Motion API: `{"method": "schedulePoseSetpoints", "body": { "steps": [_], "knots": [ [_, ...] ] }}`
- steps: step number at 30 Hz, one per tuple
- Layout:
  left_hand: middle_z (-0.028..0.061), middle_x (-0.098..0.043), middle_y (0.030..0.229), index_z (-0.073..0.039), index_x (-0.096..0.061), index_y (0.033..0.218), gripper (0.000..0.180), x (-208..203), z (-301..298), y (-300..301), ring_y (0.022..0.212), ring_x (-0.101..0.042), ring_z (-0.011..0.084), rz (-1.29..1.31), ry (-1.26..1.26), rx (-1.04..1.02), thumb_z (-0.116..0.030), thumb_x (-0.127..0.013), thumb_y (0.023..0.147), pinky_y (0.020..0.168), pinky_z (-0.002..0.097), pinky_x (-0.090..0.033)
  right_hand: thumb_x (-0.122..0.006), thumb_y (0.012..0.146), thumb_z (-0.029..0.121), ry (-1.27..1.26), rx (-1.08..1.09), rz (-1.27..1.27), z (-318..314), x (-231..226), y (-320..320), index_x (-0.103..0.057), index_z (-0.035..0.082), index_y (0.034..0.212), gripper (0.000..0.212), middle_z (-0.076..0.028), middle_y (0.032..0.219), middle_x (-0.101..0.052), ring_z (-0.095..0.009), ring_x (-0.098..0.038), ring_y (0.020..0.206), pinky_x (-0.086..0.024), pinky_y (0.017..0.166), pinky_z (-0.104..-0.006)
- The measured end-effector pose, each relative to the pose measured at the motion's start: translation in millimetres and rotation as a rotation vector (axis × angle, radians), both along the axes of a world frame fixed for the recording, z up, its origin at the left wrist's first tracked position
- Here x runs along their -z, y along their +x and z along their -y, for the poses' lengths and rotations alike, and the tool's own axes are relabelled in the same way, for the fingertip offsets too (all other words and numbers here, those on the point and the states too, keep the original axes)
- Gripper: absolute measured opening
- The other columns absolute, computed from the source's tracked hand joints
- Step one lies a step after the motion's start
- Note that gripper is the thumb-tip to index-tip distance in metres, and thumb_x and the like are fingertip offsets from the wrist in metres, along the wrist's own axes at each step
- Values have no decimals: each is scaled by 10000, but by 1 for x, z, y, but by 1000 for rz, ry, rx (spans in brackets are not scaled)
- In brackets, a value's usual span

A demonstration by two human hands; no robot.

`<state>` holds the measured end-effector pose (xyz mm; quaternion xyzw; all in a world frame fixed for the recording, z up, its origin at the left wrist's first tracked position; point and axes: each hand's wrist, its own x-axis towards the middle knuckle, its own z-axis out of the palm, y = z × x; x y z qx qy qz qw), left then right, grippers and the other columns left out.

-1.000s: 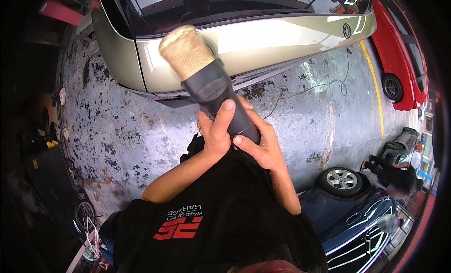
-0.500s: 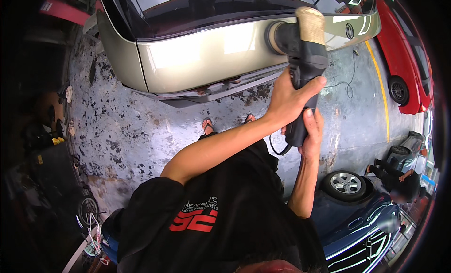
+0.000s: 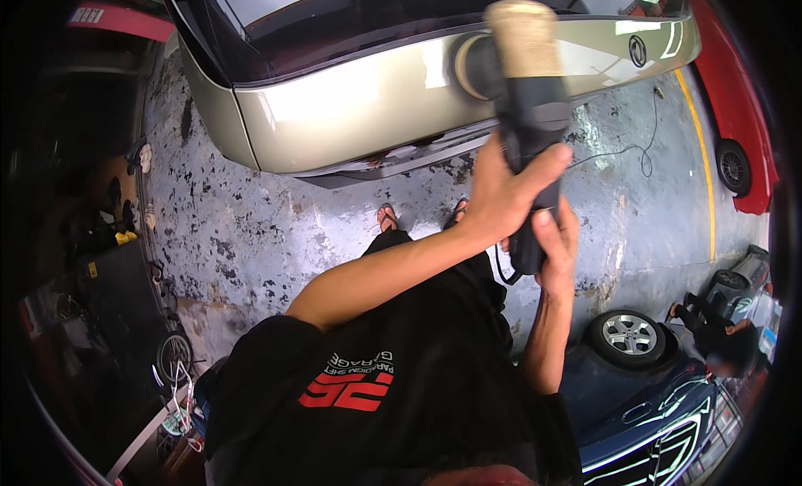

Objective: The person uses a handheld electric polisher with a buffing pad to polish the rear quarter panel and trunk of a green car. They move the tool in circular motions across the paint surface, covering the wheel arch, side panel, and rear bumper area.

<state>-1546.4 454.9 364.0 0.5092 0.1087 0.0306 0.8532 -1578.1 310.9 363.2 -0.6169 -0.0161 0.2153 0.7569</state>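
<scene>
A black car polisher (image 3: 532, 122) with a tan covering on its head is in both my hands. My left hand (image 3: 507, 192) is wrapped round the middle of its body. Lower down, my right hand (image 3: 557, 245) grips the rear handle, near where the cord comes out. The round polishing pad (image 3: 473, 66) faces the champagne-coloured tailgate (image 3: 334, 110) of a car and looks to be against it; motion blurs the polisher's head. Right of the pad, a round emblem (image 3: 637, 51) sits on the tailgate.
A power cord (image 3: 645, 156) trails over the worn grey floor at right, near a yellow line (image 3: 700, 168). Beyond stands a red car (image 3: 746, 118). A dark blue car (image 3: 635, 394) is close at lower right, with another person (image 3: 725, 340) past it. A bicycle (image 3: 175, 356) stands at lower left.
The polisher has slid left along the tailgate, away from the emblem, and both hands moved with it. My view has shifted slightly. Both hands keep their grip.
</scene>
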Motion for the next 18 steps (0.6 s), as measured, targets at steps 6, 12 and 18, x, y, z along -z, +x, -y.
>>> {"method": "schedulePoseSetpoints", "body": {
  "steps": [6, 12, 18],
  "knots": [
    [39, -710, 947, -5, -692, 1167, 526, -9, -1, 9, 859, -651, 136, -36, 65, 90, -447, -875, 949, 777, 334, -542, -727, 1056, 485, 20, 77, -19, -5, -3, -6, -600, -61, 1351, 634, -135, 897, -735, -190, -729, 704, -602, 666, -318],
    [21, -698, 931, -19, -685, 1146, 460, -1, -39, -26, 838, -628, 106, -53, 14, 40, -412, -858, 979, 744, 320, -536, -783, 1008, 446, 39, -20, -57, -39, -3, -26, -536, -84, 1540, 790, -117, 1012, -729, -169, -715, 766, -589, 708, -301],
    [100, -764, 927, 9, -724, 1149, 464, -5, -76, -61, 810, -740, 172, -59, 57, 0, -441, -750, 1042, 724, 323, -586, -820, 984, 316, -38, -122, -52, -62, -3, -42, -572, -40, 1562, 723, -127, 1110, -752, -213, -728, 975, -582, 905, -352]
  ]
}}
